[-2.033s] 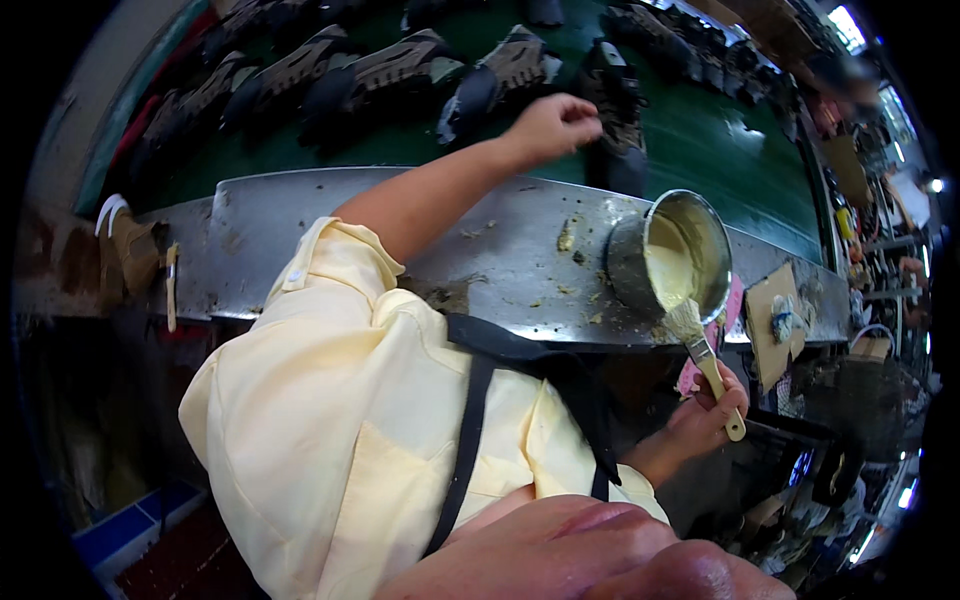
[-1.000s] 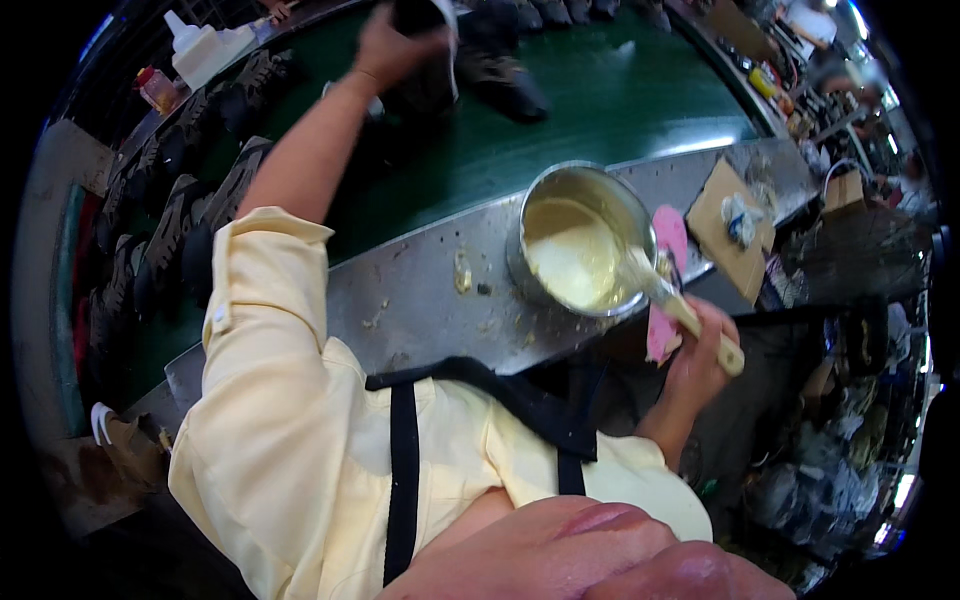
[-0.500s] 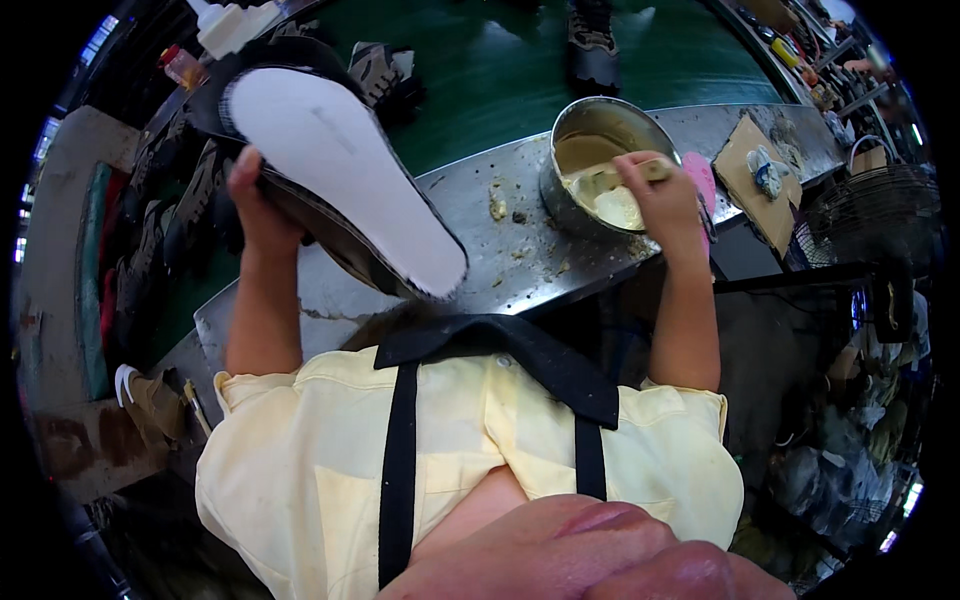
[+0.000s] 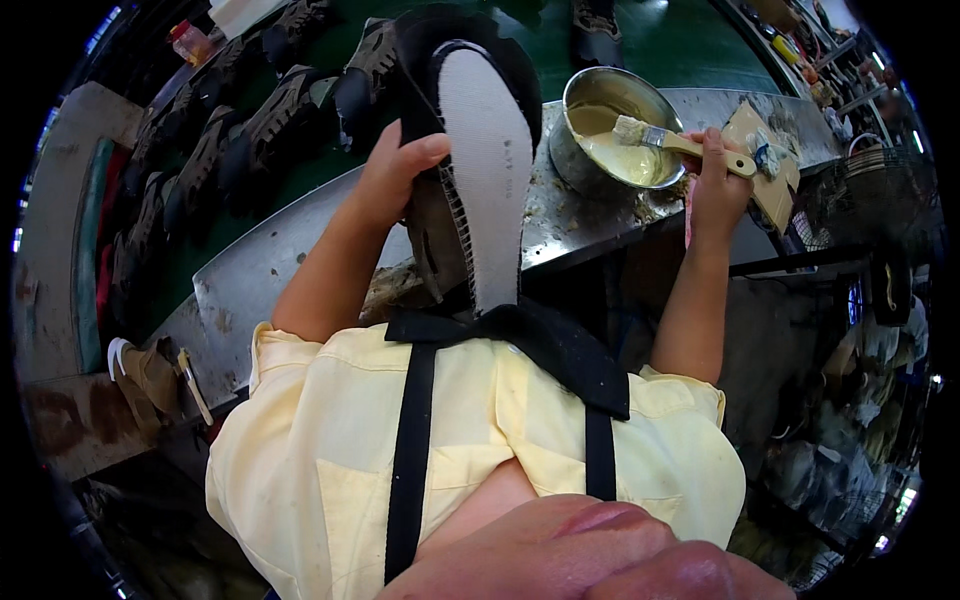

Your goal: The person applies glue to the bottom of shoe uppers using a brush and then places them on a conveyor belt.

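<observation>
My left hand grips a dark shoe upper from its left side, thumb along the edge. The shoe's pale, stitched underside faces up, its lower end close to my apron. In my right hand is a paintbrush with a light wooden handle, held by the handle. The brush's bristles are over the mouth of a metal pot, coated in cream-coloured paste. More of that pale paste lies inside the pot, which tilts toward me.
Several grey and black shoes rest on the green surface beyond, with one more at the far middle. The metal bench bears dried paste spots. Cardboard lies right of the pot; another brush sits at the left.
My left hand has brought the shoe rightward and turned it more upright toward me. The brush has risen out of the pot's depth to its rim, and my right hand has shifted right.
</observation>
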Tool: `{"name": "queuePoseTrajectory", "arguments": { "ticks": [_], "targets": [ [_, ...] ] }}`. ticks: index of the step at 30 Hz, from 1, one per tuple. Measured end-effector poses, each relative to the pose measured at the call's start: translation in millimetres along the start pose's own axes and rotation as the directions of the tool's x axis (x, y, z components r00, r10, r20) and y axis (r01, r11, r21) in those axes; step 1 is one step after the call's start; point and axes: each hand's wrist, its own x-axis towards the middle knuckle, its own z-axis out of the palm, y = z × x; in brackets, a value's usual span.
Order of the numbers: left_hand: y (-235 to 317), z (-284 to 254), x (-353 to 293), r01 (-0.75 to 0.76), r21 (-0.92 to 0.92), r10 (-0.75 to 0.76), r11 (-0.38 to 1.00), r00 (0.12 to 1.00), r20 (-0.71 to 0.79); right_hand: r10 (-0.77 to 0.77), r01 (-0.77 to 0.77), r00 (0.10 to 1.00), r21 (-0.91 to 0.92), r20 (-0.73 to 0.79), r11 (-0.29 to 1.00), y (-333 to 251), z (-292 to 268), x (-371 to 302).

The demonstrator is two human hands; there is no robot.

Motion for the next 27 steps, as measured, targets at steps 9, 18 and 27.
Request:
{"name": "queuePoseTrajectory", "arguments": {
  "ticks": [9,18,27],
  "targets": [
    [-17,-3,4,-0.091,-0.074,0.098,0.993,0.991,0.089,0.032,-0.012,0.988,0.136,-0.149,0.991,-9,4,0],
    [-25,-6,13,-0.027,0.064,0.016,0.998,0.986,0.167,-0.141,0.104,0.988,0.398,0.064,0.911,-100,64,-12],
    [-21,1,11,-0.053,-0.021,0.055,0.998,0.992,0.110,-0.258,0.080,0.828,0.350,0.498,0.933,-96,65,-42]
  ]
}}
